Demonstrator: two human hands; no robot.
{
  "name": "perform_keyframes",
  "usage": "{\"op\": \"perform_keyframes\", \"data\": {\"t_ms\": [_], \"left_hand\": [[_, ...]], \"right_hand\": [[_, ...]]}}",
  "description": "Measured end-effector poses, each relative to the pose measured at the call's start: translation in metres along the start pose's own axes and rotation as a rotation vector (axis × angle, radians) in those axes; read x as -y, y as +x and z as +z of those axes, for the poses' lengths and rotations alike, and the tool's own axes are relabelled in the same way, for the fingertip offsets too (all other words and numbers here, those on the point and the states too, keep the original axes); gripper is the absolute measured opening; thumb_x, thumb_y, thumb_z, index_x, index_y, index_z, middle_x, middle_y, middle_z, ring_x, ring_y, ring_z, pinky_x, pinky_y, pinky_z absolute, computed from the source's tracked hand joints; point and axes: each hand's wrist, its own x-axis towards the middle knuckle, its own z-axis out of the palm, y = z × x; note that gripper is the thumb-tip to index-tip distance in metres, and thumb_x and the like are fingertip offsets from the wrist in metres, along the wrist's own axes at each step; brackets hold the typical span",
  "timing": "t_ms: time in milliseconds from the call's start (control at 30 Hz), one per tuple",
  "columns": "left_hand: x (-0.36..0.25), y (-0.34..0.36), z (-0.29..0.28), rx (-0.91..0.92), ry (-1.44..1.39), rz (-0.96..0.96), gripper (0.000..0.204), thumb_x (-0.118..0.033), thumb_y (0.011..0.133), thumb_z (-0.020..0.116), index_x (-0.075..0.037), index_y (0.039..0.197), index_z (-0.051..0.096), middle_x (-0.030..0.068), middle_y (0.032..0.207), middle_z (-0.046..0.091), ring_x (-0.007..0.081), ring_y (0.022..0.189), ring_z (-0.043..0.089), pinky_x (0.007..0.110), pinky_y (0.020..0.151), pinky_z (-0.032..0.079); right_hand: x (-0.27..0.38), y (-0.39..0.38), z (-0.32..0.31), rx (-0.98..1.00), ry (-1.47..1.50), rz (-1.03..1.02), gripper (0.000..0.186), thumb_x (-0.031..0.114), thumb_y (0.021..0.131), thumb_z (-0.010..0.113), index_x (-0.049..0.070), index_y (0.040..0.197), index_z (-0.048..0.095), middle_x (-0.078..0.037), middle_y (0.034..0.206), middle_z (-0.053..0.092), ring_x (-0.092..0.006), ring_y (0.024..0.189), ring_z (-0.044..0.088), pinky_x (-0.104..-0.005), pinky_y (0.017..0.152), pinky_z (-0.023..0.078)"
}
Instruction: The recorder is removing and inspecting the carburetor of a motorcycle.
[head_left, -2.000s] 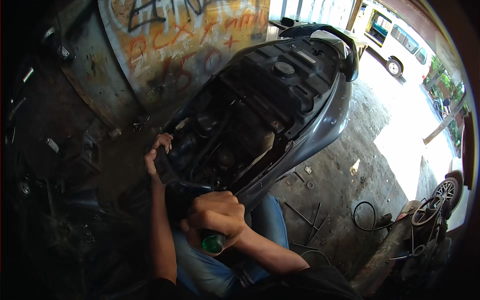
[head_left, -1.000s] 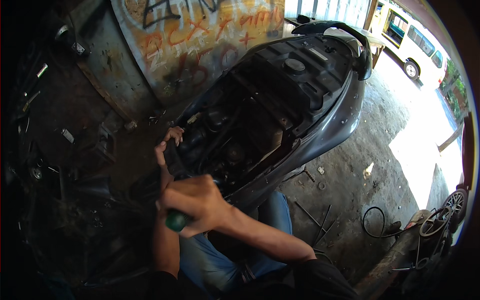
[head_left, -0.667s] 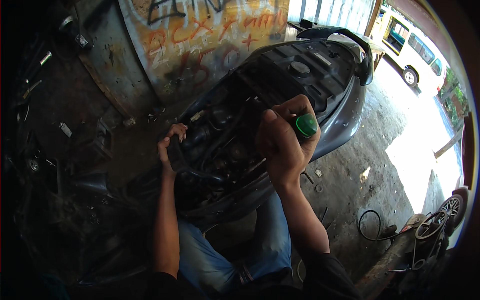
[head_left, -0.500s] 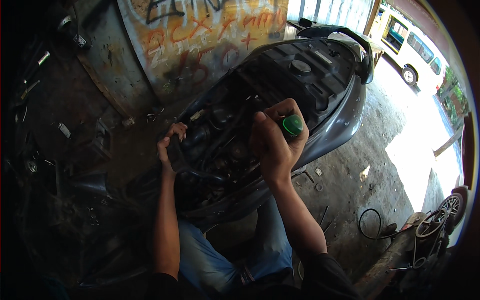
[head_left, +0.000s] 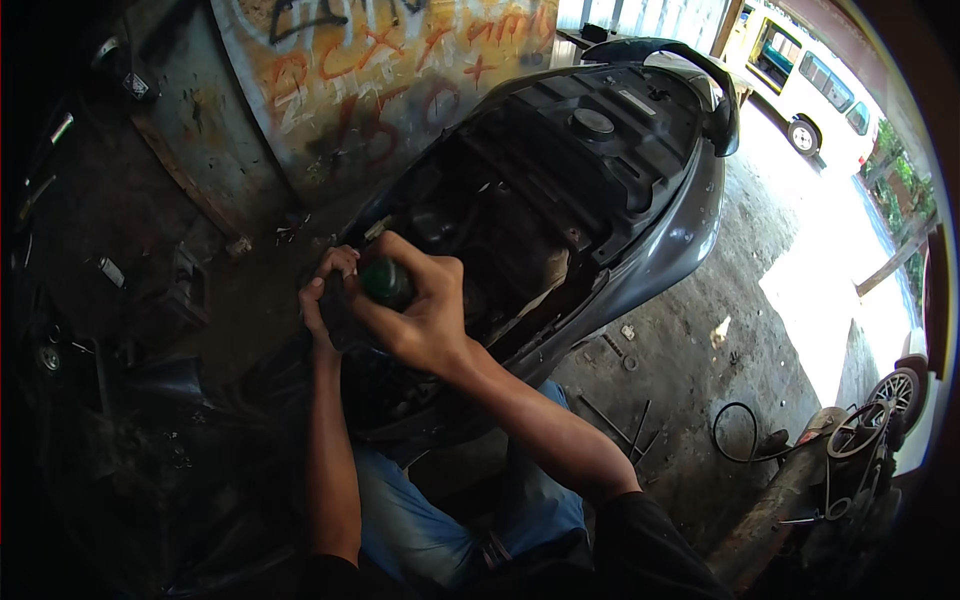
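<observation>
A dark scooter body [head_left: 665,250] with its seat off lies at an angle before me, its inner bay open. My left hand [head_left: 325,295] is curled round the black edge at the bay's near left corner. My right hand [head_left: 420,310] is closed on a green-handled tool [head_left: 385,283], probably a screwdriver, right beside my left hand over that corner. The tool's tip is hidden behind my fingers. A round cap [head_left: 590,122] sits on the black tank cover [head_left: 650,150] at the far end.
A painted metal wall [head_left: 300,140] stands behind the scooter. Dark parts [head_left: 165,380] lie at the left. Metal rods [head_left: 630,430], a looped hose [head_left: 740,420] and a wheel [head_left: 893,398] are at the lower right on the concrete floor [head_left: 680,320]. A white van [head_left: 820,100] stands outside.
My right hand, low near the bay's edge earlier, rose to the right and has since swung left beside my left hand with the green-handled tool. My left hand keeps its grip.
</observation>
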Motion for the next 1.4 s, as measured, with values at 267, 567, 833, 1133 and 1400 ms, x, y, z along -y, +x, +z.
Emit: {"op": "perform_keyframes", "data": {"t_ms": [267, 567, 833, 1133, 1400], "left_hand": [[-0.006, -0.005, -0.011, 0.080, 0.031, 0.059, 0.043, -0.045, 0.093, 0.033, -0.004, 0.084, 0.044, 0.0115, 0.091, 0.048, 0.0264, 0.102, 0.048, 0.043, 0.108, 0.035], [-0.004, -0.009, -0.019, 0.129, 0.054, 0.083, 0.043, -0.044, 0.093, 0.033, -0.004, 0.084, 0.044, 0.0117, 0.091, 0.048, 0.0266, 0.103, 0.048, 0.043, 0.108, 0.035], [0.008, 0.006, -0.015, 0.197, 0.064, 0.111, 0.043, -0.044, 0.093, 0.033, -0.004, 0.084, 0.044, 0.0118, 0.091, 0.049, 0.0268, 0.103, 0.048, 0.043, 0.108, 0.035], [-0.002, 0.004, -0.011, 0.196, 0.100, 0.140, 0.041, -0.041, 0.094, 0.032, -0.003, 0.086, 0.046, 0.0108, 0.092, 0.050, 0.0273, 0.110, 0.049, 0.044, 0.112, 0.033], [-0.070, 0.000, 0.005, -0.043, 0.598, 0.075, 0.016, -0.007, 0.088, 0.056, -0.003, 0.101, 0.065, 0.0115, 0.117, 0.068, 0.0244, 0.125, 0.061, 0.044, 0.110, 0.042]], "right_hand": [[0.004, -0.030, 0.046, 0.308, -0.198, -0.105, 0.028, 0.014, 0.072, 0.078, 0.009, 0.094, 0.062, -0.007, 0.063, 0.059, -0.0280, 0.056, 0.065, -0.0410, 0.052, 0.049], [0.012, -0.022, 0.044, 0.337, -0.244, -0.071, 0.033, 0.015, 0.074, 0.078, 0.008, 0.101, 0.061, -0.008, 0.064, 0.062, -0.0291, 0.061, 0.069, -0.0407, 0.056, 0.053], [0.081, 0.060, -0.044, -0.031, 0.033, -0.232, 0.014, 0.001, 0.085, 0.075, 0.003, 0.090, 0.062, -0.002, 0.075, 0.064, -0.0097, 0.061, 0.058, -0.0248, 0.054, 0.045], [0.278, -0.028, -0.286, -0.139, 0.460, -0.152, 0.022, 0.016, 0.114, 0.038, 0.002, 0.098, 0.047, 0.001, 0.066, 0.036, -0.0078, 0.044, 0.027, -0.0223, 0.038, 0.027], [0.100, -0.303, -0.365, -0.282, -0.682, 1.029, 0.016, 0.022, 0.103, 0.068, 0.009, 0.110, 0.059, 0.002, 0.078, 0.054, -0.0071, 0.061, 0.049, -0.0259, 0.052, 0.040]]}}
